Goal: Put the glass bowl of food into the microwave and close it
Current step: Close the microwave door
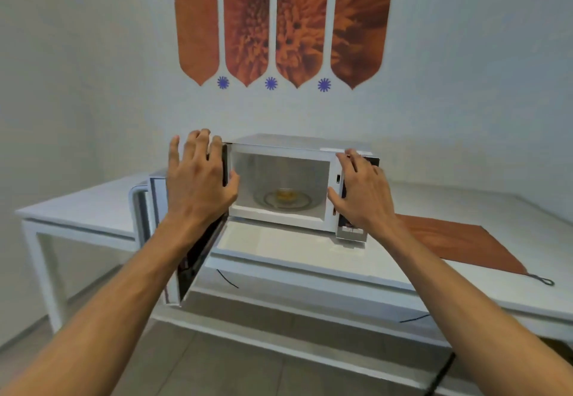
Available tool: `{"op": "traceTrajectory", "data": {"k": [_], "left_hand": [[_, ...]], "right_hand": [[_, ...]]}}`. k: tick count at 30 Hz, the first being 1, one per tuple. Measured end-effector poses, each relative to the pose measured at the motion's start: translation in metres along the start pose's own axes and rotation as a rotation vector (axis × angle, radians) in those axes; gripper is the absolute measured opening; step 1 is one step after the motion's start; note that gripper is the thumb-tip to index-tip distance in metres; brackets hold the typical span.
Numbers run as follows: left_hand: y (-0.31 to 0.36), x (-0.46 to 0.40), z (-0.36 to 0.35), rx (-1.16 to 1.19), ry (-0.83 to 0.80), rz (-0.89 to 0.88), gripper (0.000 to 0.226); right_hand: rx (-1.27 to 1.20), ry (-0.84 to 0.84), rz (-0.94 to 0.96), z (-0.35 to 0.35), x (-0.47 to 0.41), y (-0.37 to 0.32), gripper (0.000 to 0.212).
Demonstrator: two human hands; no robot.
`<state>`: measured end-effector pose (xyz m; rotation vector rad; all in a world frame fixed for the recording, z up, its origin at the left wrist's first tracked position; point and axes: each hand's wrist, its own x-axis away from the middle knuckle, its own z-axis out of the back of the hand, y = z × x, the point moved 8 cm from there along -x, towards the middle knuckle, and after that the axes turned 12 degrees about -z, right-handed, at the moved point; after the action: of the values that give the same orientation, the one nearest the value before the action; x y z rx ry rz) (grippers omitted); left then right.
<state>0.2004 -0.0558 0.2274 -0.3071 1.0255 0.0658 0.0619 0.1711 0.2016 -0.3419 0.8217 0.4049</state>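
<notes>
A pale wall hung with orange flower panels [279, 23] backs a white table [93, 206], where an orange mat [459, 243] lies well off to the right of the right hand. The microwave [279, 142] stands on the table with its door [186, 271] swung wide. The glass bowl [286, 199] of yellow food already sits inside, between the two hands and beyond them, touched by neither. The left hand [198, 184] lies flat on the door's upper part, fingers spread and curling over its top edge. The right hand [362, 191] rests open against the control panel, gripping nothing. The door looks light and stiff on its hinge, so a push at the free edge, away from the hinge, should swing it easily. The bowl is probably heavy, slippery and breakable, so a gentle close is wiser than a slam.
</notes>
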Motion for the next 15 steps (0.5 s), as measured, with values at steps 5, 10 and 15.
{"op": "traceTrajectory", "data": {"k": [5,10,15], "left_hand": [[-0.037,0.012,-0.004,-0.061,-0.137,0.095,0.058],[-0.054,0.022,-0.017,-0.018,-0.242,0.137,0.045],[-0.057,0.020,-0.014,0.135,-0.194,0.165,0.046]], "right_hand": [[-0.013,0.071,0.004,0.024,-0.002,-0.013,0.066],[-0.005,0.069,-0.015,0.025,0.001,-0.024,0.066],[0.003,0.038,-0.030,0.015,0.008,-0.034,0.068]]}}
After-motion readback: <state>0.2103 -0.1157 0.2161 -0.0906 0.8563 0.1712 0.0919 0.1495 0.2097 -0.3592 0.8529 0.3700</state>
